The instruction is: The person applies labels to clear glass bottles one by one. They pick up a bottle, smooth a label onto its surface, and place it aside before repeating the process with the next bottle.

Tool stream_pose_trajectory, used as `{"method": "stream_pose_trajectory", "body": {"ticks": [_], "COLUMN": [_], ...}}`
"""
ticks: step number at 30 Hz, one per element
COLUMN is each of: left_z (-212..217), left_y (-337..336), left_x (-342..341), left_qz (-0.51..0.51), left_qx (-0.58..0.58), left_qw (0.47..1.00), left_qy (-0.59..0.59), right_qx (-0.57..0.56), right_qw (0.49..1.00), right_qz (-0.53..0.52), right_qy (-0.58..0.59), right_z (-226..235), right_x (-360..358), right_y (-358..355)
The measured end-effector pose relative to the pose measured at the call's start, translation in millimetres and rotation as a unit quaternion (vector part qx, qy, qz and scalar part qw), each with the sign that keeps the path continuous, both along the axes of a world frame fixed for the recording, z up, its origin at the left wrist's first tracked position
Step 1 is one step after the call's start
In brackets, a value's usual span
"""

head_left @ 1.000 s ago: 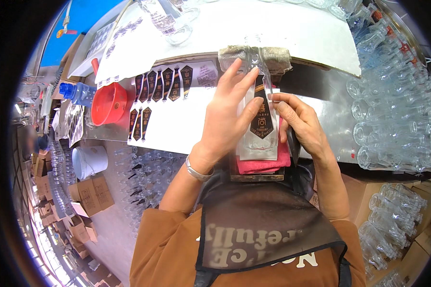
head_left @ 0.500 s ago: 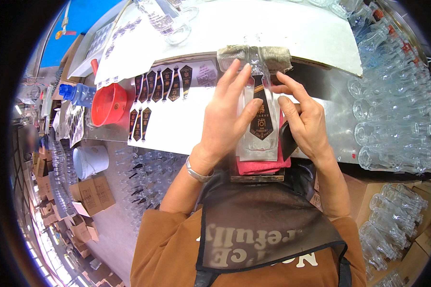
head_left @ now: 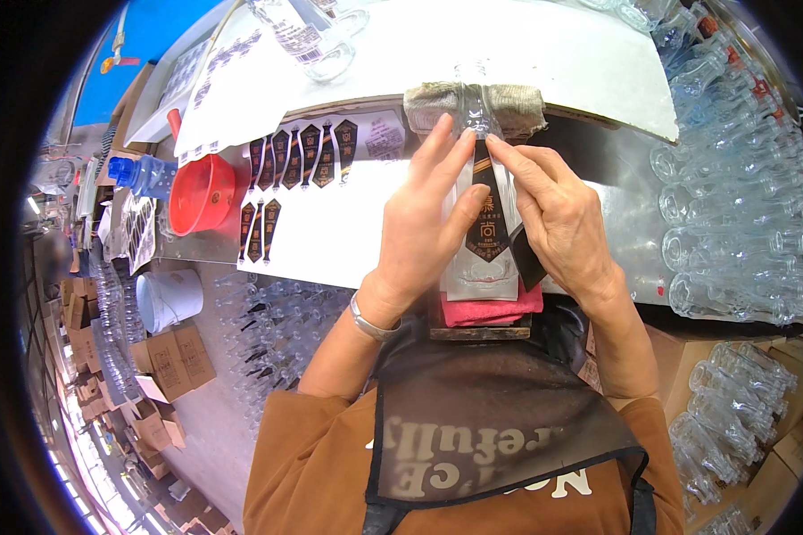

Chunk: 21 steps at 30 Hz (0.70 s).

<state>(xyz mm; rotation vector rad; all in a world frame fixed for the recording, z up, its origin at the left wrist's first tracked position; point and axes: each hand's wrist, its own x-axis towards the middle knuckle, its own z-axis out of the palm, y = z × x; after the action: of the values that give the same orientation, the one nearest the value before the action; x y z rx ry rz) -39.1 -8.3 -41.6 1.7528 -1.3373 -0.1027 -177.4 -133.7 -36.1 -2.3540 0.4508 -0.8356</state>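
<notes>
A clear glass bottle [head_left: 478, 118] lies on its back, its neck across a rolled beige cloth [head_left: 519, 105] and its base toward me over a folded red cloth [head_left: 486, 312]. On its upper face is a black tie-shaped decal [head_left: 485, 207] with gold marks. My left hand [head_left: 426, 212] rests along the bottle's left side, fingers stretched and thumb reaching over by the decal. My right hand [head_left: 558, 218] has its index fingertip at the decal's narrow top end. Tucked in that hand is a flat black piece, apparently a scraper [head_left: 528, 260], largely covered by the fingers.
Left of the bottle lies a white sheet [head_left: 317, 232] with several more decals. A red tub [head_left: 203, 198] and a blue-capped plastic bottle [head_left: 147, 176] stand beyond it. Rows of glass bottles [head_left: 732, 241] line the right side. A white bucket [head_left: 169, 299] sits at lower left.
My right hand has moved left and over the bottle, its index finger now on the decal's top end. The black piece has tilted with it. My left hand has barely shifted.
</notes>
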Motion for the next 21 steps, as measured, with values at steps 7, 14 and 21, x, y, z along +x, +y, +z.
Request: {"method": "stream_pose_trajectory", "body": {"ticks": [7,14,21], "left_z": [-0.8,-10.6,-9.0], "left_y": [2.2,-1.3,-1.3], "left_x": [1.4,-1.9,-5.6], "left_qz": [0.001,-0.004,-0.003], "left_qx": [0.002,-0.025,-0.039], "left_qw": [1.0,0.991,0.989], "left_qy": [-0.009,0.129,0.141], "right_qx": [0.258,0.601,0.205], "right_qw": [0.966,0.777,0.974], "right_qz": [0.015,-0.058,0.044], "right_qy": [0.017,-0.175,-0.087], "right_z": [16.3,-36.3,25.2], "right_x": [-7.7,-11.9,27.3], "right_y": [-12.1,-58.9,-55.1]}}
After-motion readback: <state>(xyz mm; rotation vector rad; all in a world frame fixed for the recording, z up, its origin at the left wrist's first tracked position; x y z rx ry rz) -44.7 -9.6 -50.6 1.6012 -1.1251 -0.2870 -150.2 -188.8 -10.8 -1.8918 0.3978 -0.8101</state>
